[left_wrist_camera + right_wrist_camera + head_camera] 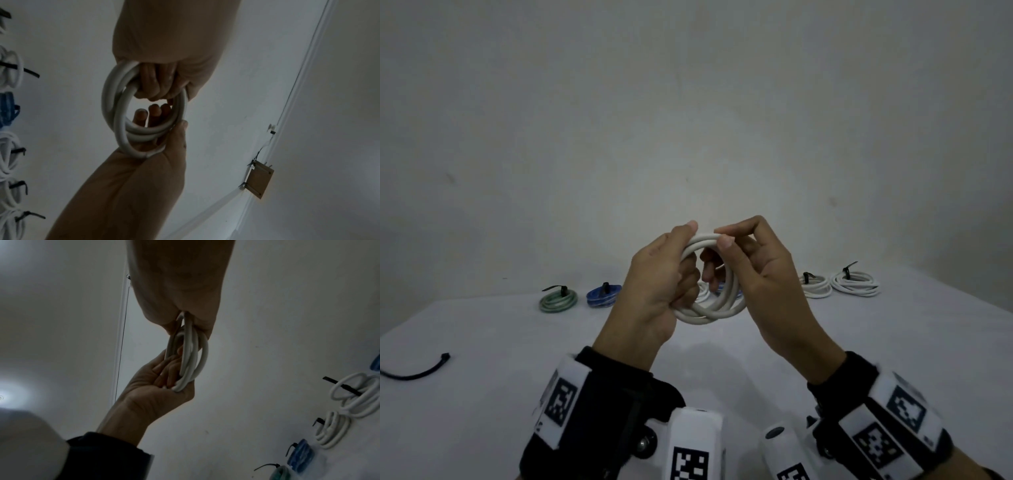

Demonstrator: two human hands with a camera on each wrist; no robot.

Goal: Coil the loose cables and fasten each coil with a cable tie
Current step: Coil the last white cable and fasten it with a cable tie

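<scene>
A thick white cable coil (710, 310) of a few loops hangs in the air above the table, between both hands. My left hand (678, 263) grips its left side, fingers curled through the loops and thumb on top. My right hand (726, 237) pinches the top of the coil between thumb and forefinger, its other fingers inside the ring. In the left wrist view the left hand (158, 84) wraps the coil (121, 116) from above. The right wrist view shows the coil (203, 353) edge-on. A loose black cable tie (417, 371) lies at the table's left.
Along the back of the white table (482, 394) lie tied coils: a green one (558, 301), a blue one (602, 296) and two white ones (815, 285) (856, 284), each with a black tie. More coils are partly hidden behind my hands. A plain wall stands behind.
</scene>
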